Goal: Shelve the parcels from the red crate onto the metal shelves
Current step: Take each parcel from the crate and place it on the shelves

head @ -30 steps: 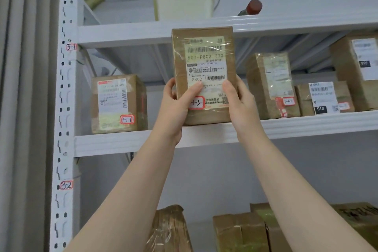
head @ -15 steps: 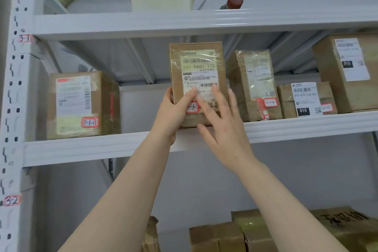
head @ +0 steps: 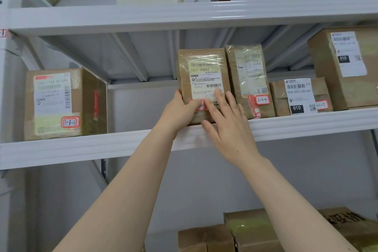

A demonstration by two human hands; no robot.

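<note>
metal shelf [head: 102, 147], middle tier: parcels stand in a row with labels facing out, probably so the red slot stickers can be read from the aisle. box 3-1-1 [head: 61, 104] sits well apart on the left. parcel [head: 204, 75] stands upright near the front lip, touching or just beside neighbour 3-1-4 [head: 248, 80]. left hand [head: 180, 112] grips its lower left edge, thumb on the face, which steadies it. right hand [head: 227, 125] lies flat on the lower face, fingers spread. Looks like a push back into line.
</note>
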